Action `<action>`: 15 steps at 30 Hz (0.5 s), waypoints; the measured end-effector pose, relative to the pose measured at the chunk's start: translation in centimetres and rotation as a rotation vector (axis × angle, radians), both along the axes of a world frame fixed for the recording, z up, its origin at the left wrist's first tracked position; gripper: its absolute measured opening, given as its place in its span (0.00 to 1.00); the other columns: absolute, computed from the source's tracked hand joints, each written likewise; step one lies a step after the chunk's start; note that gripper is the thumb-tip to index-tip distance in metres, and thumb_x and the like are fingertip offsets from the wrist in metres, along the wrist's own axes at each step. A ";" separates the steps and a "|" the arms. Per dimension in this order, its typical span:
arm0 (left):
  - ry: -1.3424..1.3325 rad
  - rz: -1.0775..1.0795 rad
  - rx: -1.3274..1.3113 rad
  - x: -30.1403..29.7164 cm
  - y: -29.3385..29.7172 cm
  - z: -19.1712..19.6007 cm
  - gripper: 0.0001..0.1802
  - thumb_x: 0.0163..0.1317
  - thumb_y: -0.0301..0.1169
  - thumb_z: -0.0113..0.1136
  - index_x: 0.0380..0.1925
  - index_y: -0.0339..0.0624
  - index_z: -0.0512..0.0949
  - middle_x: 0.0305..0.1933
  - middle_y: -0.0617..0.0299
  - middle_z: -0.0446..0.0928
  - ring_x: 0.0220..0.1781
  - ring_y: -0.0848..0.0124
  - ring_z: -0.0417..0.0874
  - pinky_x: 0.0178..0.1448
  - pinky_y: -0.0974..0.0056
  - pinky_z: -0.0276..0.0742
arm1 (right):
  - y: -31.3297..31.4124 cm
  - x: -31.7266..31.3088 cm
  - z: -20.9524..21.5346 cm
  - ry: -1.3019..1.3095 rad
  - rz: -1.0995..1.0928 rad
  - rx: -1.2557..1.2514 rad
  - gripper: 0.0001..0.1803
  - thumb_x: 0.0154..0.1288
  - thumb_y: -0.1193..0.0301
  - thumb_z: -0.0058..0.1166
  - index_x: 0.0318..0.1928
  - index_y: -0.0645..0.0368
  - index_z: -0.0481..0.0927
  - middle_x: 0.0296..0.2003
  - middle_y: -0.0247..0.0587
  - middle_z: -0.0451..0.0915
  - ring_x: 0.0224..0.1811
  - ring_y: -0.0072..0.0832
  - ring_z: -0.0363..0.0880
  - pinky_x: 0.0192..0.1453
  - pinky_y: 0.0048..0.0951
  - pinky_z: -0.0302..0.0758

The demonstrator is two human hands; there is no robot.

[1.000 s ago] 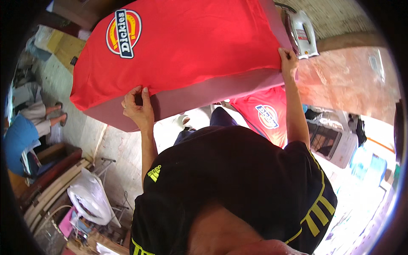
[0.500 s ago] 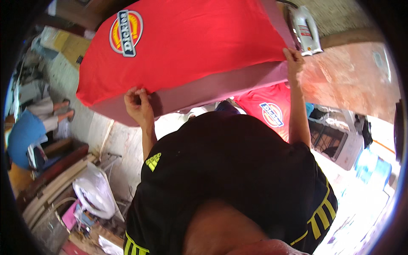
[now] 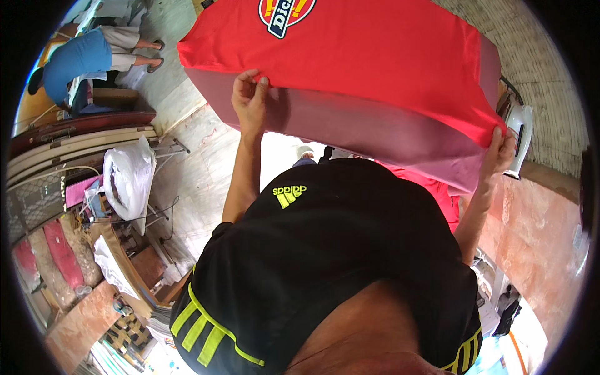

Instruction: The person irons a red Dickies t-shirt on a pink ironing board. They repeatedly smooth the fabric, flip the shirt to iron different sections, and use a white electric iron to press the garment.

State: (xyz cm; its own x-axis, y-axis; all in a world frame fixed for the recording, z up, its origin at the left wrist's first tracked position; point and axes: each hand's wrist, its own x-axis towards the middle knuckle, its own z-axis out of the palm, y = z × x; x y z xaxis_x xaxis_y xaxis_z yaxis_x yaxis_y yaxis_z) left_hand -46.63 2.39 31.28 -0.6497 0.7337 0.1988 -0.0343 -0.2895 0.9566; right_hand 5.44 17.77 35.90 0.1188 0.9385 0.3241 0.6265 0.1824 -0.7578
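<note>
A red T-shirt-like garment (image 3: 375, 50) with a round yellow, white and dark badge lies over a padded board with a mauve cover (image 3: 375, 125). Its near edge runs across the board between my two hands. My left hand (image 3: 251, 103) pinches this edge, left of the middle, with thumb and fingers closed. At the right end my right hand (image 3: 498, 153) grips the garment's corner, which is drawn toward me in a taut point. Right beside that hand stands a white clothes iron (image 3: 520, 137), partly hidden by the fingers.
Below the board's near edge, more red cloth (image 3: 447, 203) shows beside my body. A person in a blue top (image 3: 84, 62) bends over at the far left. A white plastic bag (image 3: 128, 178) sits left of me. A pinkish stone-like surface (image 3: 531, 231) spreads at right.
My view has turned, so the board sits further right and tilted. The left hand now holds the garment's edge more plainly, and the right corner is pulled closer to me.
</note>
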 end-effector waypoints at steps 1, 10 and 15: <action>0.064 -0.028 -0.080 -0.5 0.6 0.6 0.19 0.64 0.17 0.61 0.55 0.34 0.74 0.40 0.68 0.77 0.42 0.79 0.77 0.47 0.74 0.72 | 1.7 -0.9 1.3 0.057 0.025 0.005 0.11 0.72 0.68 0.56 0.48 0.62 0.78 0.36 0.33 0.78 0.37 0.15 0.72 0.41 0.19 0.71; 0.415 -0.196 -0.330 -0.9 3.5 5.5 0.32 0.55 0.14 0.64 0.62 0.41 0.72 0.51 0.67 0.79 0.41 0.79 0.73 0.53 0.73 0.72 | 11.8 -3.3 10.3 0.926 0.457 -0.341 0.15 0.70 0.69 0.59 0.54 0.59 0.75 0.48 0.37 0.79 0.50 0.26 0.80 0.54 0.31 0.79; 0.456 -0.100 -0.100 -3.8 6.6 7.6 0.23 0.59 0.17 0.63 0.56 0.39 0.76 0.50 0.65 0.81 0.44 0.78 0.76 0.54 0.70 0.73 | 13.4 -5.0 15.5 0.804 0.725 -0.252 0.22 0.68 0.76 0.58 0.61 0.60 0.72 0.53 0.39 0.78 0.56 0.28 0.77 0.64 0.33 0.74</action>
State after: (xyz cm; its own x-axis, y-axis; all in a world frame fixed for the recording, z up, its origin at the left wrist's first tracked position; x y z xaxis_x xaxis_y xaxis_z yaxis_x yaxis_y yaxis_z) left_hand -50.42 8.96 38.86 -0.4375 0.8184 0.3725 0.3722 -0.2123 0.9036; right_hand 0.47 31.15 51.43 -0.3946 0.8992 0.1893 -0.2566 0.0900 -0.9623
